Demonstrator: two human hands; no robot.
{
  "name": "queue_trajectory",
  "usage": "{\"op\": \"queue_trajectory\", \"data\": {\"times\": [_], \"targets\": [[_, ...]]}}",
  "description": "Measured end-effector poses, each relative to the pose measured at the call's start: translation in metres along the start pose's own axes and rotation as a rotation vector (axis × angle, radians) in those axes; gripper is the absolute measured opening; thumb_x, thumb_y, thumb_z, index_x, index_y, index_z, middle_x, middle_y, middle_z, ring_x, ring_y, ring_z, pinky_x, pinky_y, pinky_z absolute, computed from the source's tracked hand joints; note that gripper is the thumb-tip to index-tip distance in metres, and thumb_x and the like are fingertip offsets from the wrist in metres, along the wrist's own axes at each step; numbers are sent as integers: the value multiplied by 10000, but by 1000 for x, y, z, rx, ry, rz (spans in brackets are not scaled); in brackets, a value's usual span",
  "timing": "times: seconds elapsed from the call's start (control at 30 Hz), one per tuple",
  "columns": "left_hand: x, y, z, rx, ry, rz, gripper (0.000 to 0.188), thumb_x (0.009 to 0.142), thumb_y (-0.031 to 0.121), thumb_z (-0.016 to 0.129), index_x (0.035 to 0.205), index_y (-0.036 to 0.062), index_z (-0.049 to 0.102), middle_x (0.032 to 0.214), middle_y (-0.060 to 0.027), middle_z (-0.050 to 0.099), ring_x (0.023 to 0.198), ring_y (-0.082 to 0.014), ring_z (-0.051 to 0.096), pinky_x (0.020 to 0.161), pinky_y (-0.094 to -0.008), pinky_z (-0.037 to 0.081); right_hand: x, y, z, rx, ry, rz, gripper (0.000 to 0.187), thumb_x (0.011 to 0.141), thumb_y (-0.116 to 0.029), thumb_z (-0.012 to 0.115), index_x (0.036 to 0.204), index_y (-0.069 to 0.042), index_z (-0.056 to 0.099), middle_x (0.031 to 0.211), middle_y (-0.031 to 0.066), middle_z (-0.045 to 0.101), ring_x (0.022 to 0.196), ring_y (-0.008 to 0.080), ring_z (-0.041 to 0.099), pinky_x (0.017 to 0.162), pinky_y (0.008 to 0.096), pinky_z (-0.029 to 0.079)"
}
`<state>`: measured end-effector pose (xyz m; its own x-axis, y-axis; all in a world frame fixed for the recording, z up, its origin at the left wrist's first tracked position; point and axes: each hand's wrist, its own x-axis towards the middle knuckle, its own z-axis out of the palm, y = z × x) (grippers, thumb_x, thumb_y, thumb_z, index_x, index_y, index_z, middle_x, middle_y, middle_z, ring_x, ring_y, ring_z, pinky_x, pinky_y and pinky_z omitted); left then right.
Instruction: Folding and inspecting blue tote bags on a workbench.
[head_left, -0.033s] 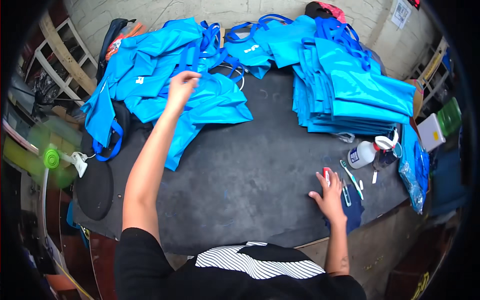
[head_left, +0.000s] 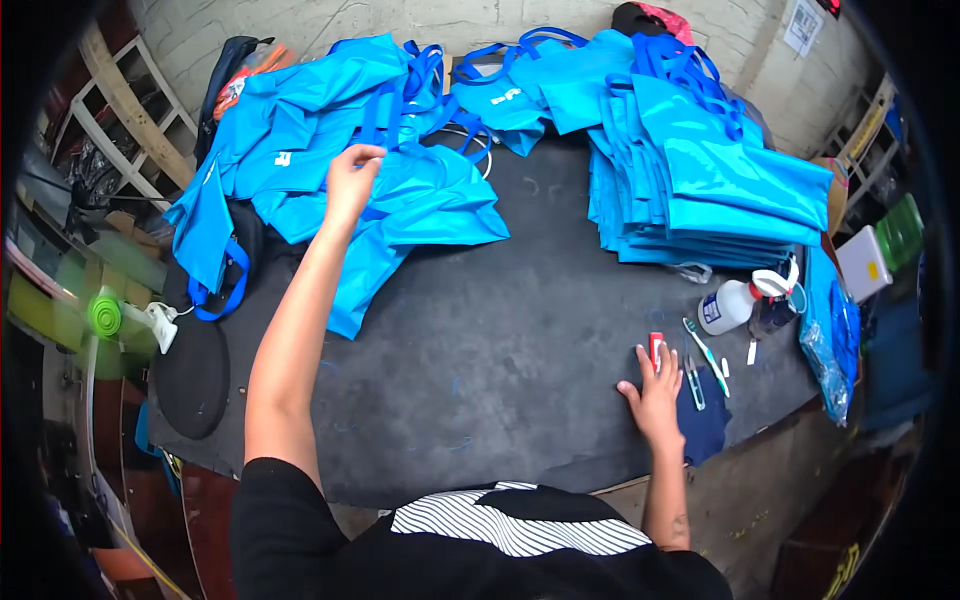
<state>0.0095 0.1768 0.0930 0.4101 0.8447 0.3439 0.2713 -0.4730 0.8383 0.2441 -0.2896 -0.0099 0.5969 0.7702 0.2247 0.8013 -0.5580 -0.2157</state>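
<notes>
My left hand [head_left: 351, 188] is raised over a loose heap of light-blue tote bags [head_left: 420, 205] at the left. Its fingers are pinched together; whatever they may hold is too small to make out. At the table's right, my right hand [head_left: 657, 402] rests with fingers spread and nothing gripped. Its fingertips lie just below a small red object [head_left: 655, 348]. Beside them are thread snips [head_left: 694, 384], a toothbrush [head_left: 706, 357] with a green-and-white handle, and a dark-blue cloth [head_left: 705, 430].
A neat stack of light-blue bags [head_left: 730, 190] with dark-blue handles stands at the back right. Near it is a white spray bottle [head_left: 727, 307]. A small green fan [head_left: 105, 316] is at the left edge. All lies on a dark table [head_left: 500, 370].
My left hand has shifted slightly left over the bags. My right hand has drawn slightly back, so more of the red object shows.
</notes>
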Motion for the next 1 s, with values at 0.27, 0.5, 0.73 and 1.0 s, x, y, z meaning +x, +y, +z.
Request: {"op": "queue_trajectory", "data": {"times": [0.27,0.5,0.73,1.0], "targets": [[-94,-13,25,759,-25,312,260,773,228,699,977,73,658,817,-164,625,748,-355,616,670,-441,503,-12,-1,36,62,266,76,384,853,-198,617,1207,-70,541,1242,168,473,1211,385,396,1013,497,294],[-265,105,75,477,-905,518,325,818,275,648,1062,63,612,849,-148,589,815,-329,613,700,-433,485,-20,7,42,131,363,131,331,847,-163,605,1157,-61,552,1059,141,528,995,322,503,853,396,355],[-252,62,32,228,-413,301,413,793,214,698,1164,63,598,1099,-165,597,1002,-341,576,872,-416,456,-16,13,47,58,337,131,383,855,-262,613,1189,-89,543,1091,127,515,1023,312,487,856,408,346],[-222,-81,-18,550,54,-236,748,716,366,763,1338,79,462,1181,-233,501,1036,-371,539,874,-462,451,-10,7,25,464,371,199,276,932,-305,537,990,-62,653,1006,120,559,988,306,510,860,397,358]]}}
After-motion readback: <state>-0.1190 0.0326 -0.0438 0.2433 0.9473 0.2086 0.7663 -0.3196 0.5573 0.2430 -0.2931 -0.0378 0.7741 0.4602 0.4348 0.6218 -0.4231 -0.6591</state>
